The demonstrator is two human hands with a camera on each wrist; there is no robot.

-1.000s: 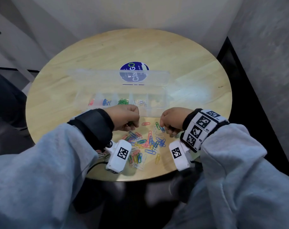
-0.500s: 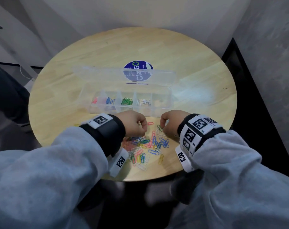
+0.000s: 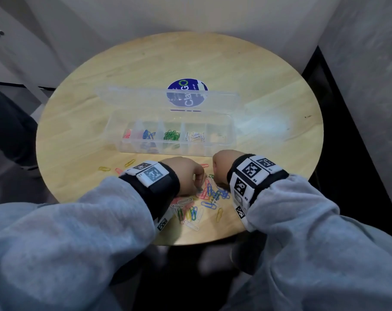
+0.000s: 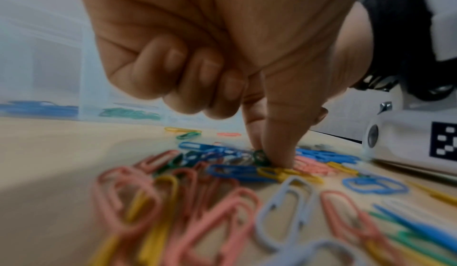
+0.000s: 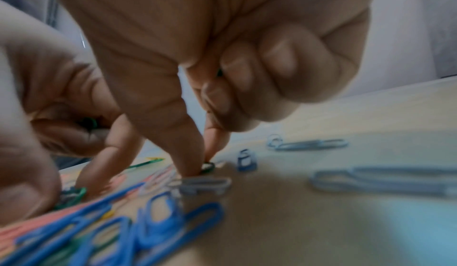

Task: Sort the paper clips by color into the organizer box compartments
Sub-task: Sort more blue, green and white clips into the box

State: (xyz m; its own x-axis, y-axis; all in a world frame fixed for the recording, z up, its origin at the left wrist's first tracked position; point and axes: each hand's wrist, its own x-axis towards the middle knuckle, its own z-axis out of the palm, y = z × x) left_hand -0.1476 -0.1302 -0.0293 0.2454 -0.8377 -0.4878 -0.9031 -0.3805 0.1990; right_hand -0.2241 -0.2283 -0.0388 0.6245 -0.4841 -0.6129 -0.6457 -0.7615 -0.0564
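A clear organizer box lies open on the round table, with pink, blue, green and white clips in separate compartments. A mixed pile of paper clips lies near the front edge. My left hand is down in the pile; its thumb and forefinger pinch a green clip. More green clips show inside its curled fingers. My right hand is beside it; its thumb and forefinger pinch another green clip.
The box lid lies flat behind the box, over a round blue sticker. A few stray clips lie left of the pile. Walls close in behind and to the right of the table.
Both hands have come down from just in front of the box onto the pile, closer together. The left forearm has rolled so its wrist band faces up.
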